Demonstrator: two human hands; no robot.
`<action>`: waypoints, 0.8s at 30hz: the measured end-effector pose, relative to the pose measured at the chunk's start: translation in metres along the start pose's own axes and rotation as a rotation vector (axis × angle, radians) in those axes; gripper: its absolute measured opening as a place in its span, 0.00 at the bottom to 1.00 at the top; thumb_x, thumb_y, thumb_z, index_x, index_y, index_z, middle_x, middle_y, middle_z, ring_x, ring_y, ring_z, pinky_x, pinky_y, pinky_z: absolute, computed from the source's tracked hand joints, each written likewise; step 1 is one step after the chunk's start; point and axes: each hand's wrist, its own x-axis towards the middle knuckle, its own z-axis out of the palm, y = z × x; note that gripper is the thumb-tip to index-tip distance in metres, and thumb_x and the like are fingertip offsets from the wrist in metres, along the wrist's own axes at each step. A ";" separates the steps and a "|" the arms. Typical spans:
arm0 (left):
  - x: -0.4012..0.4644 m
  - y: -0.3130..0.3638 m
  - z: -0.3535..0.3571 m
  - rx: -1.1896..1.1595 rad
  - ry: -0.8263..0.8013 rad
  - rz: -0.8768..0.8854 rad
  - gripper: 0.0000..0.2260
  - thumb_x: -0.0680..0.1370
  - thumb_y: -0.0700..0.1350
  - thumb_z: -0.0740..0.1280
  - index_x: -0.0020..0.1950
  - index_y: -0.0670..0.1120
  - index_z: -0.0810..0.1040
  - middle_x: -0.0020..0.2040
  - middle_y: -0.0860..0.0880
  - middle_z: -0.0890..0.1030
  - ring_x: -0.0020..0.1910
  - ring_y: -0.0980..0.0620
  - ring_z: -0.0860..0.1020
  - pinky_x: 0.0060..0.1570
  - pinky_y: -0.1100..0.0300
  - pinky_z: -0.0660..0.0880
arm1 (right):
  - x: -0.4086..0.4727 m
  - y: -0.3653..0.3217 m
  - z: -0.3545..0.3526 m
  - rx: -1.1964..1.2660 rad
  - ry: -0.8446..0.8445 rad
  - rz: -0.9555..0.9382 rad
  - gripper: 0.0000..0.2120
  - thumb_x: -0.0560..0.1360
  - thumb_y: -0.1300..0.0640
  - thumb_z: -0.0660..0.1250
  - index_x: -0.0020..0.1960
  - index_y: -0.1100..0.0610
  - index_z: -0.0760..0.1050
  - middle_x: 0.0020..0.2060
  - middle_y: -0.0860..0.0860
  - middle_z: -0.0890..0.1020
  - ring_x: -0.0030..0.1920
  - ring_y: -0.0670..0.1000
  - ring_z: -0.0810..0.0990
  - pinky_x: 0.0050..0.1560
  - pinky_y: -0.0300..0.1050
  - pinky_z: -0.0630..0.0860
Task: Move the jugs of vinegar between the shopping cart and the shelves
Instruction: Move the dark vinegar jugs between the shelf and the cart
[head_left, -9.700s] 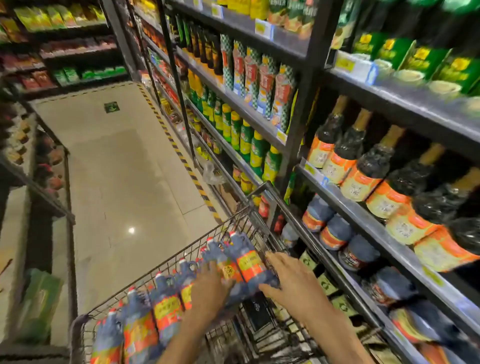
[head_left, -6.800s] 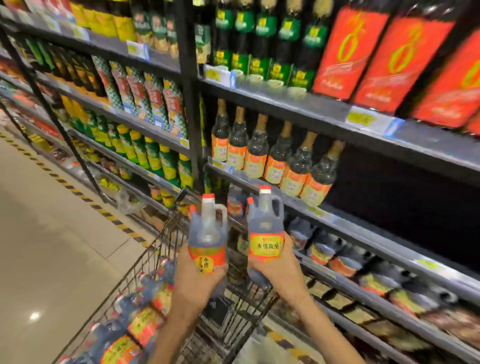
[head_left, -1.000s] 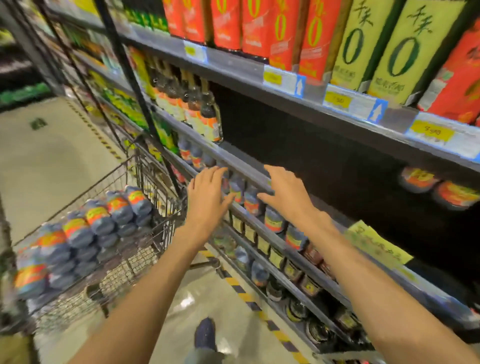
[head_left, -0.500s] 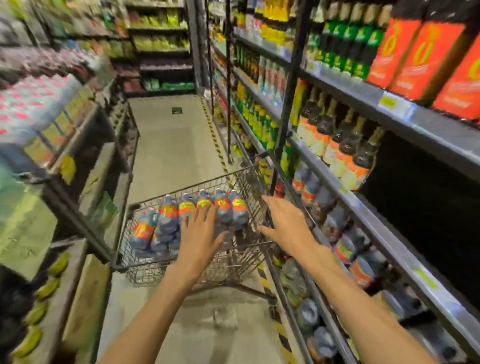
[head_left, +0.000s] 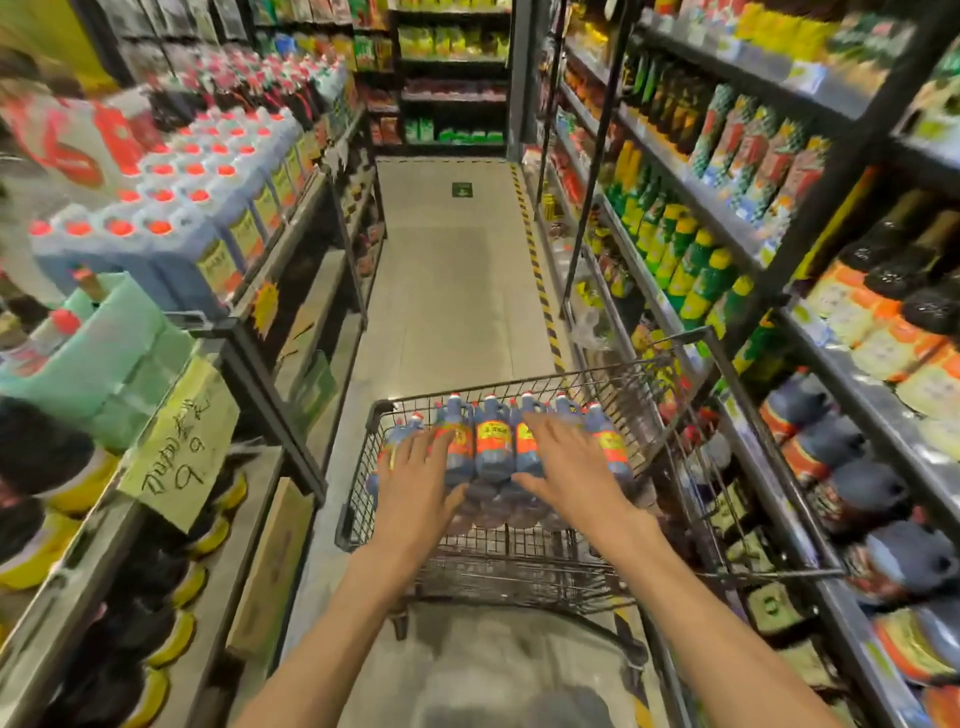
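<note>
Position: I stand in a shop aisle, both arms stretched forward over the shopping cart (head_left: 358, 493).
Left hand (head_left: 415, 483): fingers straight and spread, holding nothing; it lies over the left end of the jug row, though I cannot tell whether it touches.
Right hand (head_left: 569, 467): fingers straight and spread, holding nothing; it lies over the right part of the row, contact likewise unclear.
Jugs of vinegar (head_left: 491, 441): lying on their sides in the cart basket, red caps pointing away from me, orange and yellow labels up.
Count, top row: about seven caps visible; my hands cover parts of the row, so the figure is not firm.
Count, lower layer: dark jug bases show under the top row; number cannot be told.
Cart: one, wire mesh, standing on the aisle floor (head_left: 457, 270), close beside the shelves on my right (head_left: 810, 436).
Right shelves: similar dark jugs lie on the lower tiers; blurred, not countable.
</note>
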 end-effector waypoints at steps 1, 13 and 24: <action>0.009 -0.005 0.004 0.001 -0.009 -0.005 0.33 0.73 0.56 0.74 0.75 0.51 0.67 0.74 0.49 0.72 0.73 0.45 0.70 0.68 0.41 0.69 | 0.012 0.000 0.006 0.004 -0.015 -0.001 0.41 0.76 0.44 0.72 0.81 0.54 0.57 0.76 0.54 0.68 0.76 0.57 0.66 0.73 0.55 0.65; 0.119 -0.043 0.087 -0.020 -0.267 -0.194 0.39 0.74 0.61 0.70 0.81 0.52 0.58 0.80 0.49 0.62 0.79 0.44 0.61 0.72 0.42 0.64 | 0.148 0.047 0.083 0.086 -0.194 0.031 0.44 0.76 0.42 0.70 0.83 0.50 0.50 0.78 0.52 0.65 0.78 0.56 0.64 0.73 0.54 0.66; 0.186 -0.061 0.169 -0.312 -0.417 -0.602 0.43 0.72 0.57 0.73 0.81 0.50 0.56 0.70 0.40 0.74 0.62 0.37 0.79 0.57 0.43 0.78 | 0.198 0.081 0.118 0.196 -0.365 0.069 0.39 0.76 0.40 0.71 0.80 0.49 0.57 0.73 0.50 0.71 0.71 0.54 0.71 0.66 0.50 0.69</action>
